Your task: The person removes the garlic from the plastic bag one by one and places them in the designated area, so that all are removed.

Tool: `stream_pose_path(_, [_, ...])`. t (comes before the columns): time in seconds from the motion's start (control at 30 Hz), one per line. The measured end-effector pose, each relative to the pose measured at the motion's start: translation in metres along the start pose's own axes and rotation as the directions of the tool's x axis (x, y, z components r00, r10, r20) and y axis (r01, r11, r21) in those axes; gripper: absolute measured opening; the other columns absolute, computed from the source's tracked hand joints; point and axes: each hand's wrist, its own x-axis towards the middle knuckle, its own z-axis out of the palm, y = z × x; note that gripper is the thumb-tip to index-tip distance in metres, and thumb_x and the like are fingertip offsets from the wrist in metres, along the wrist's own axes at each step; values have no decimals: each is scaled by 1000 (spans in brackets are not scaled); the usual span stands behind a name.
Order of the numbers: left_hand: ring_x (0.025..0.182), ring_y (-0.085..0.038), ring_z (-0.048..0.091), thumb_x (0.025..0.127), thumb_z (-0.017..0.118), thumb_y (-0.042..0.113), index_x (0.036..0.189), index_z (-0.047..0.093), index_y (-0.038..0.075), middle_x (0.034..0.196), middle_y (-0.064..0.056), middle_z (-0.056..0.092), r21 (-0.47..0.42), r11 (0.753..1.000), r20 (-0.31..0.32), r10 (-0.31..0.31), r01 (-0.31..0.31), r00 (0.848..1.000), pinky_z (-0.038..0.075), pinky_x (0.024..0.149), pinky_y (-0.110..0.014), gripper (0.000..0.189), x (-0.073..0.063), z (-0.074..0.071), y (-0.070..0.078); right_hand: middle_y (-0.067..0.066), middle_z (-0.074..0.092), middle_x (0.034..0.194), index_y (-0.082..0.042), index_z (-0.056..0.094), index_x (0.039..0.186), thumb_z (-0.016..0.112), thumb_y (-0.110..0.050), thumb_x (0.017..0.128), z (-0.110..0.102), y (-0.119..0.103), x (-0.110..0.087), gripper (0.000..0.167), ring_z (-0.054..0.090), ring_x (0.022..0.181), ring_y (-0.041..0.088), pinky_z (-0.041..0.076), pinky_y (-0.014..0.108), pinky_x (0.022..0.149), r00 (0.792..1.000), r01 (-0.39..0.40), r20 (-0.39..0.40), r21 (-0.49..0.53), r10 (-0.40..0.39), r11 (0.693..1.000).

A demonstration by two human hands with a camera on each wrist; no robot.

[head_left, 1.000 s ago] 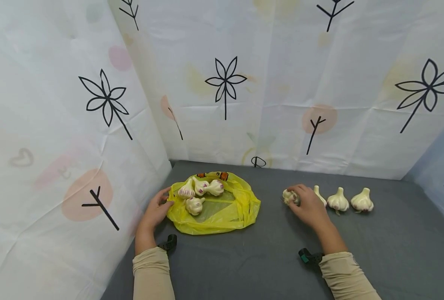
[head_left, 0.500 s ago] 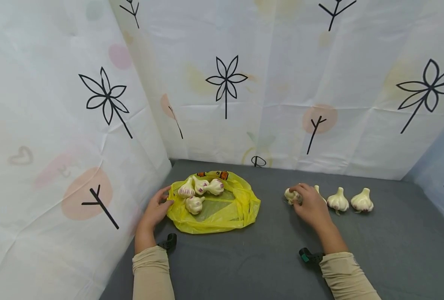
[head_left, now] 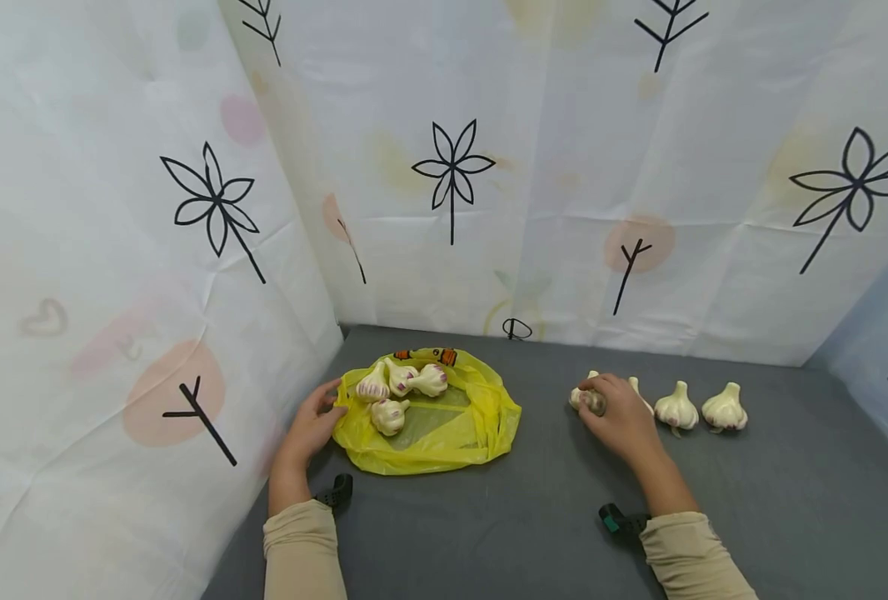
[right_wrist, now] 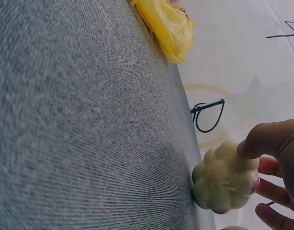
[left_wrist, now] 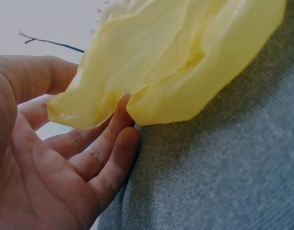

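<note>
Right hand [head_left: 618,417] pinched a garlic bulb [right_wrist: 222,184] between thumb and fingers; three more bulbs [head_left: 675,407] rowed rightward. Left hand [head_left: 315,427] touched left rim of yellow bag [head_left: 432,460] — fingertips partly behind it, grip unclear. Four bulbs [head_left: 388,416] lay inside.

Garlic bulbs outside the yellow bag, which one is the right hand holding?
The leftmost bulb in the head view, nearest the bag; the right hand grips it; the other three sit farther right.

The head camera looks forward and down at the yellow bag [head_left: 436,458] from above its near side; the left wrist's sits close beside it; the right wrist's, tilted, sees it across the tabletop [right_wrist: 89,120] (all three share it).
</note>
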Motion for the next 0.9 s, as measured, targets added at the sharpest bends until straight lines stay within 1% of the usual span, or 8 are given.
stream_pose_path(0.07, [146,-47,46,108,55,16,166,36,14,157,-31,47,1,1000,-6,0,0,1000,44,114,-60,61,-2,0,-2,14,73,106,-5,76,105,78,-4,90,1,1,-2,16,66,95,37,51,52,74,1000,14,2,-1,-14,1000])
stream_pose_path(0.13, [147,-46,45,108,56,16,166,37,15,157,-30,48,-4,1000,-5,-12,12,1000,43,114,-59,61,-4,1,-4,13,72,104,-5,76,103,79,-2,88,2,2,-4,16,65,93,37,50,50,72,1000,29,4,-13,-29,999])
stream_pose_path(0.2, [148,-46,44,108,56,17,166,36,15,158,-30,46,-2,1000,3,-20,20,1000,43,115,-60,62,-5,2,-5,13,72,101,-5,76,101,80,0,86,2,3,-5,16,64,92,36,50,49,71,999,42,1,-30,-42,999])
stream_pose_path(0.3, [150,-46,42,108,56,18,167,35,17,160,-30,44,-11,1000,11,-27,27,1000,42,116,-59,62,-4,3,-6,13,72,102,-5,77,101,81,1,85,2,4,-5,18,64,92,37,50,49,70,999,43,-1,-38,-43,998])
stream_pose_path(0.5, [148,-46,43,108,56,18,167,36,18,160,-29,44,-26,1000,-2,-10,10,1000,42,116,-60,62,1,-1,-5,17,72,110,-4,76,105,88,-3,81,-1,3,1,27,65,103,42,54,58,80,1000,24,20,2,-24,1000])
stream_pose_path(0.67, [149,-45,43,108,56,19,167,35,18,160,-29,43,-24,999,3,-21,21,1000,42,115,-59,62,1,-2,-7,17,71,112,-3,77,106,87,-5,83,-2,0,4,26,64,107,43,54,59,84,1000,9,24,27,-9,1000])
stream_pose_path(0.77, [148,-45,43,108,56,20,167,35,19,160,-28,44,-22,999,4,-27,27,1000,43,114,-58,63,1,-2,-7,17,71,112,-2,77,106,87,-5,83,-2,-2,4,26,64,108,42,54,60,85,1000,8,14,42,-8,999])
stream_pose_path(0.9, [150,-45,42,109,55,20,167,35,19,162,-28,42,-22,999,7,-24,24,1000,42,116,-59,62,1,-2,-5,18,71,112,-1,77,105,87,-3,82,-2,-5,4,25,64,108,43,52,61,88,999,25,-24,75,-24,997])
